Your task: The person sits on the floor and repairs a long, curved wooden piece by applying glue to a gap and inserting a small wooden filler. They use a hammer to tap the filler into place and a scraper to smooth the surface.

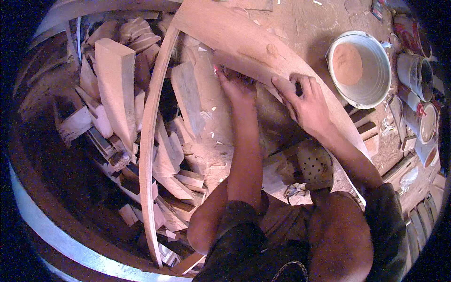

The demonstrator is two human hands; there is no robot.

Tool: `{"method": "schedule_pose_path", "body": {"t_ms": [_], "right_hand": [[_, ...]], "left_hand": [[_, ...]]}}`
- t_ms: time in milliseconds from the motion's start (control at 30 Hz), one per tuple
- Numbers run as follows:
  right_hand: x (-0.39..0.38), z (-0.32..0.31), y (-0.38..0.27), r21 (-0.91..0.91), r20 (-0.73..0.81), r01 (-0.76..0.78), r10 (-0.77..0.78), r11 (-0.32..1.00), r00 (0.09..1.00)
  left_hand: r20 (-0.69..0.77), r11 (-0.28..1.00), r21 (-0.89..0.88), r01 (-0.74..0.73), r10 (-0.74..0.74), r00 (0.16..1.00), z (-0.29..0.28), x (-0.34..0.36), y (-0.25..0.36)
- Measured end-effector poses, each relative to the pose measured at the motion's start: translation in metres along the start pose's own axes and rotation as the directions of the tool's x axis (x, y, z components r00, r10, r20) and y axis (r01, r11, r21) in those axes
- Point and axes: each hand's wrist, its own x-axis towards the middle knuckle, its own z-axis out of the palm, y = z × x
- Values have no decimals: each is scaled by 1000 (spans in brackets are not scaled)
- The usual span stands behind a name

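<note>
A wide, pale, curved wooden board (pixel 225 23) arches across the upper middle and bends down to the right. My right hand (pixel 307 101) rests on it with bent fingers gripping its inner edge. Under that edge, to the left, is my left hand (pixel 240 89), turned upward. Most of its fingers are hidden in shadow below the wood; a small red thing (pixel 216 69) shows at its fingertips, too small to name. Joined to the board's top left end, a narrow curved wooden strip (pixel 149 141) runs down past my left knee.
Wood offcuts (pixel 115 89) lie heaped at the left. A white bucket (pixel 338 96) holding brownish material stands at the right, with several smaller containers (pixel 413 75) beyond. A perforated shoe (pixel 312 164) is between my knees. A pale curved rim (pixel 61 235) crosses the lower left.
</note>
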Motion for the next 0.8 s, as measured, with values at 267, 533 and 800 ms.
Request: {"method": "schedule_pose_path", "body": {"t_ms": [267,533,800], "right_hand": [[-5,-4,-8,1,14,15,-15,1000,1000],[1,4,2,-47,-12,-17,17,999,1000],[-10,-11,-12,6,-25,40,-40,999,999]], "left_hand": [[124,1000,-10,-6,7,992,-9,8,4],[-71,1000,28,1,0,997,-2,3,0],[164,984,163,-72,45,985,-14,5,8]]}}
